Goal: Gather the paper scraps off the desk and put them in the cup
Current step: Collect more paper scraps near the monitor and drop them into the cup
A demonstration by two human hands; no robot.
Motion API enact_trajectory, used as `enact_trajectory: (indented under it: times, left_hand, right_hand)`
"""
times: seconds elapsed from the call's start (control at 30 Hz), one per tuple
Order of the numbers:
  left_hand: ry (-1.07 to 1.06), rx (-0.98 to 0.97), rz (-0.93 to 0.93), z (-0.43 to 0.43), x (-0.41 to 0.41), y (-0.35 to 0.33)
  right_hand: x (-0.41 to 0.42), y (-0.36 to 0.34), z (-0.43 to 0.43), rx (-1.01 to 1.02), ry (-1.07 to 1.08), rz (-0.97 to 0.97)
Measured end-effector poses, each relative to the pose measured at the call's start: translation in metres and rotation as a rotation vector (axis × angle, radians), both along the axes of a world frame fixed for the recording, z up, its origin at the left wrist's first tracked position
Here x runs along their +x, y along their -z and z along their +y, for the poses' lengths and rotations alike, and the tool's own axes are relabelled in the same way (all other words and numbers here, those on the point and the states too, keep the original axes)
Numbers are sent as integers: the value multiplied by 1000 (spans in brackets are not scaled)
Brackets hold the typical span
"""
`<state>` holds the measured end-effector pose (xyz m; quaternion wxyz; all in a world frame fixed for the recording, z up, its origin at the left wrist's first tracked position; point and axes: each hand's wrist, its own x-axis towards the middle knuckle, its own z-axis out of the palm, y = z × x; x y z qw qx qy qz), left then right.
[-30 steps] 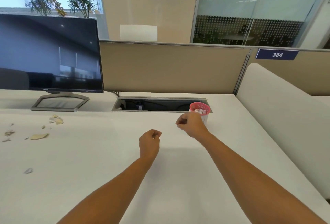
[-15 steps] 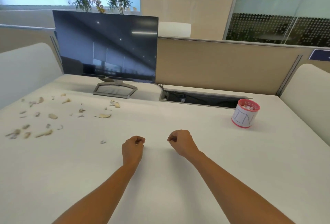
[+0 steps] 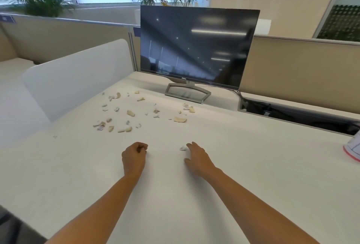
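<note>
Several tan and white paper scraps point(image 3: 128, 113) lie scattered on the white desk point(image 3: 253, 165) in front of the monitor. One small white scrap point(image 3: 183, 148) lies alone, right at the fingertips of my right hand point(image 3: 196, 156), whose fingers are spread and reach down onto the desk. My left hand point(image 3: 134, 156) rests on the desk as a loose fist, nothing visible in it. The paper cup point(image 3: 353, 149), white with a pink rim, is cut off by the right edge, far from both hands.
A dark monitor point(image 3: 196, 47) on a grey stand point(image 3: 188, 92) stands at the back. A cable trough point(image 3: 292, 111) opens in the desk at the back right. A white divider panel point(image 3: 78, 74) bounds the left side, beige partitions the back.
The view has swung left, from the cup to the scrap pile. My right hand left the cup, crossed the desk and opened from a fist over the lone white scrap. The left stays fisted.
</note>
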<state>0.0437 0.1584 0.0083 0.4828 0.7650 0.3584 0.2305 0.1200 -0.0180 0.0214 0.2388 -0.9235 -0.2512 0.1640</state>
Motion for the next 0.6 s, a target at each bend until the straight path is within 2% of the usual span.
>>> enact_trajectory:
  times: [0.2,0.4,0.6]
  left_hand:
    - [-66,219,62,53,-4,2]
    - [114,312,237,80,13,9]
    - [270,383,249,91,32,11]
  right_hand:
    - [-4,10,55,-72,27,22]
    - [2,14,107,-163,30,-14]
    - [10,13,152,-132,-14,-20]
